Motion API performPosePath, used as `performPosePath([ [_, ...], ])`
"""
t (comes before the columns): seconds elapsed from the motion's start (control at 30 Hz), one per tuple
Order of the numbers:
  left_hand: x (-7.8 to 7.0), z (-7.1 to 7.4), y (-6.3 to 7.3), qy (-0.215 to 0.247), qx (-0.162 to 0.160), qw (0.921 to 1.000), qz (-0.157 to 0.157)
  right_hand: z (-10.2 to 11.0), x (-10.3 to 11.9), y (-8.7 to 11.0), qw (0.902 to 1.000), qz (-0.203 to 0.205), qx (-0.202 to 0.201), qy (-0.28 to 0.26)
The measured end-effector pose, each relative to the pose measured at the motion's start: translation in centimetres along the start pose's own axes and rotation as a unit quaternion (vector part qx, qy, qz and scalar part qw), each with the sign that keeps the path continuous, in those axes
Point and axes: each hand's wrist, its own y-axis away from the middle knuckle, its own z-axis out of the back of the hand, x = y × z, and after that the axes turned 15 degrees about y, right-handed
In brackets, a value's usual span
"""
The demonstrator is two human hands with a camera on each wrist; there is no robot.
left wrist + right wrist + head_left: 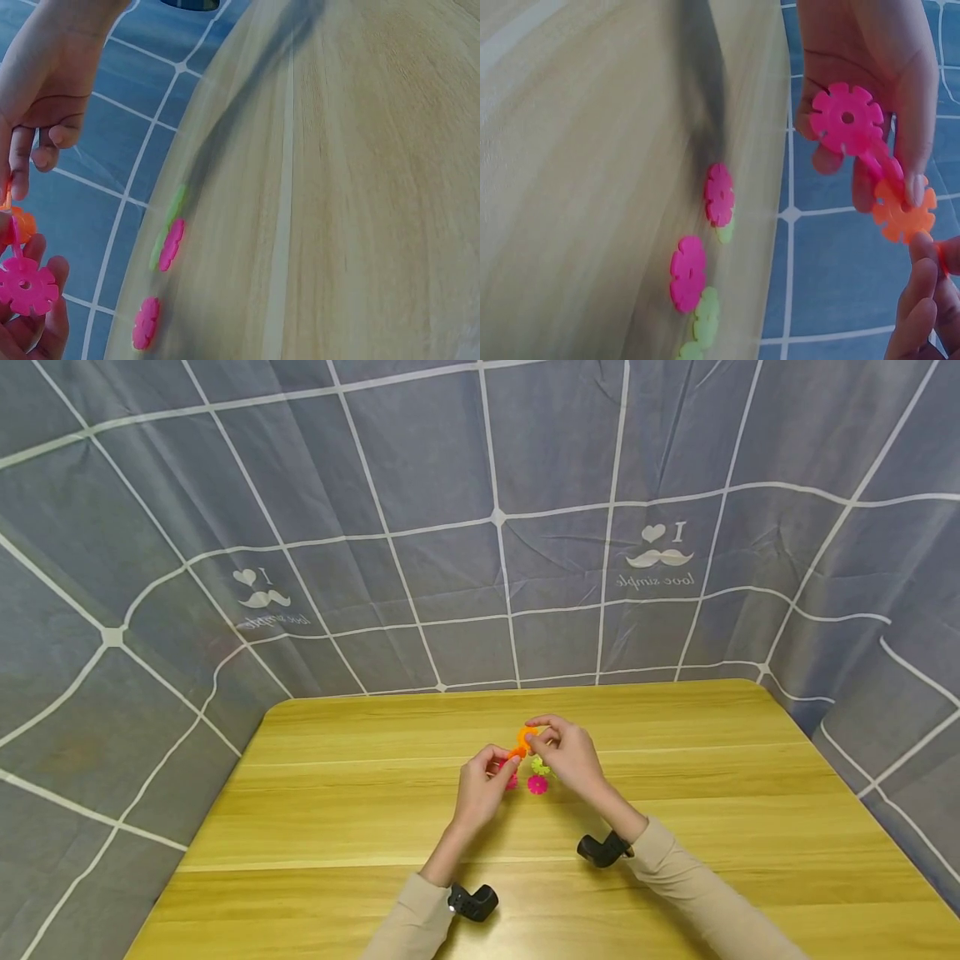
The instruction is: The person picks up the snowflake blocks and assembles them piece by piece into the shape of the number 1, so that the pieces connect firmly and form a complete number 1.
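Observation:
My left hand (478, 789) pinches an orange notched plastic disc (904, 211), one of those flower-shaped interlocking pieces. Joined to it is a pink interlocking disc (847, 118) by way of another pink piece seen nearly edge-on, and these hang beneath the palm. Facing it, my right hand (576, 762) holds a second orange disc (527, 739) between thumb and fingers. The two orange discs meet or overlap in the head view; whether their slots are engaged I cannot tell. Fingers partly cover both.
Below the hands, a loose pink disc (537, 785) and a yellow-green disc (541, 766) lie on the wooden table (337, 827). The right wrist view shows another pink disc (719, 195) and further green pieces (706, 315). A grey checked curtain (435, 577) surrounds the table's back and sides.

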Motion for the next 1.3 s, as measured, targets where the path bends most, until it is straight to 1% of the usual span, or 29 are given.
performPosePath([
  [0.23, 0.3, -0.3, 0.0, 0.006, -0.007, 0.9998, -0.018, -0.2, 0.1, 0.2, 0.9998, 0.002, -0.018, -0.009],
  [0.43, 0.3, -0.6, 0.1, -0.001, -0.028, 0.9991, -0.031, -0.7, 0.2, 0.5, 0.9980, -0.011, -0.026, -0.058],
  [0.5, 0.2, -0.8, 0.2, 0.002, -0.038, 0.9986, -0.036, -0.7, 0.6, 0.6, 0.9965, -0.021, -0.030, -0.076],
  [0.6, 0.1, -1.0, 0.2, 0.009, -0.052, 0.9976, -0.046, -0.1, 2.1, 1.1, 0.9950, -0.024, -0.032, -0.091],
  [0.73, 0.0, -1.1, 0.2, 0.009, -0.062, 0.9963, -0.058, 1.1, 4.0, 1.6, 0.9949, -0.014, -0.031, -0.095],
  [0.83, -0.1, -1.2, 0.2, 0.005, -0.066, 0.9958, -0.064, 1.5, 4.4, 1.6, 0.9945, -0.008, -0.030, -0.100],
  [0.97, -0.3, -1.3, 0.3, 0.003, -0.072, 0.9947, -0.072, 1.6, 4.4, 1.7, 0.9936, -0.006, -0.029, -0.109],
  [1.13, -0.4, -1.5, 0.3, 0.003, -0.084, 0.9932, -0.081, 1.4, 4.4, 1.7, 0.9926, -0.004, -0.041, -0.114],
  [1.3, -0.3, -1.4, 0.5, -0.010, -0.078, 0.9926, -0.092, 1.3, 4.5, 2.0, 0.9937, 0.001, -0.051, -0.099],
])
